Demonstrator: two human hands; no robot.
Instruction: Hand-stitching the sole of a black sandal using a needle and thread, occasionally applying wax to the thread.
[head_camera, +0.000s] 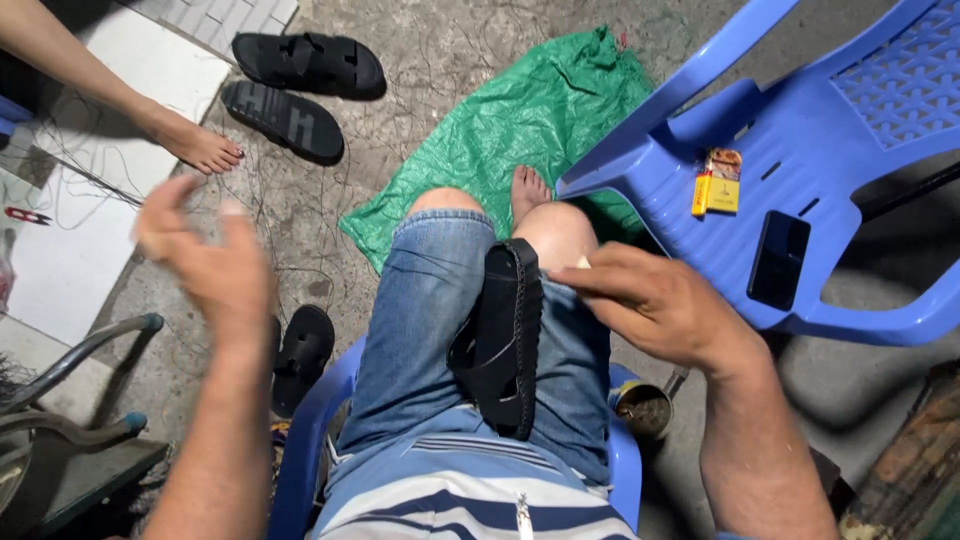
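Black sandal (508, 340) on lap between raised left hand (205, 262); right hand (655, 300) beside

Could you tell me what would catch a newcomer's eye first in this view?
Probably the black sandal lying across the person's lap in the middle, with the right hand at its upper end and the left hand raised, blurred, at left. Next, the blue plastic chair at upper right and the green sheet on the floor ahead.

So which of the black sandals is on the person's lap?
The sandal lying sole-up between the thighs, beside the right hand; the other three lie on the floor.
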